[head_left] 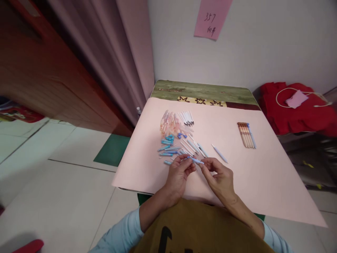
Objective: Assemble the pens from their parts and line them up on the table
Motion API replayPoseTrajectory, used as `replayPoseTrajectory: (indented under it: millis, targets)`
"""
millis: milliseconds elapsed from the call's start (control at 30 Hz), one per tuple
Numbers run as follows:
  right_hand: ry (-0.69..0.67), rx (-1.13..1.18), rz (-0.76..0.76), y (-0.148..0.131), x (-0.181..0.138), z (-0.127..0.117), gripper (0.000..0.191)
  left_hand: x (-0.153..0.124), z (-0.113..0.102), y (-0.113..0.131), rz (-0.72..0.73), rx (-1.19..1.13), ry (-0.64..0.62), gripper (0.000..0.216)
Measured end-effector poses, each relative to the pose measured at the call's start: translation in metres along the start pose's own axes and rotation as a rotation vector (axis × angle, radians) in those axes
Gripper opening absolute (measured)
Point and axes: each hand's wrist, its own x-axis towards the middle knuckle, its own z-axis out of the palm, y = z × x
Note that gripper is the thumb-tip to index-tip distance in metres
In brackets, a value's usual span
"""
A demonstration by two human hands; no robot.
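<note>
Both my hands meet over the near part of a pink sheet (263,175) that covers a small table. My left hand (179,174) and my right hand (218,175) pinch the two ends of a light blue pen (196,160), held level between them. Just beyond my fingers lies a loose heap of pen parts (173,146): blue barrels, blue caps and white refills. A bundle of white refills with dark tips (187,118) and a clump of clear pinkish tubes (168,123) lie farther back. One finished pen (219,153) rests to the right of my hands.
A row of several brownish pens and one blue pen (246,135) lies at the right of the sheet. A pink note (212,17) hangs on the wall. A red cloth with a white cable (297,107) sits to the right. A curtain (118,52) hangs at the left.
</note>
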Motion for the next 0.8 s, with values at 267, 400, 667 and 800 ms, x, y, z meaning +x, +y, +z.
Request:
replayPoseTrajectory:
  millis: [267, 400, 667, 800]
  targets:
    - [0.064, -0.051, -0.178, -0.015, 0.005, -0.005, 0.013, 0.004, -0.006, 0.009, -0.056, -0.075, 0.018, 0.019]
    - [0.045, -0.061, -0.254, -0.025, 0.007, -0.006, 0.014, 0.003, -0.008, 0.008, -0.140, -0.083, -0.034, 0.016]
    - [-0.046, -0.025, -0.238, -0.029, 0.006, -0.002, 0.015, 0.001, -0.010, 0.003, -0.235, -0.177, -0.156, 0.013]
    - [-0.024, -0.060, -0.279, -0.032, 0.008, -0.009, 0.014, 0.001, -0.010, 0.003, -0.271, -0.187, -0.135, 0.011]
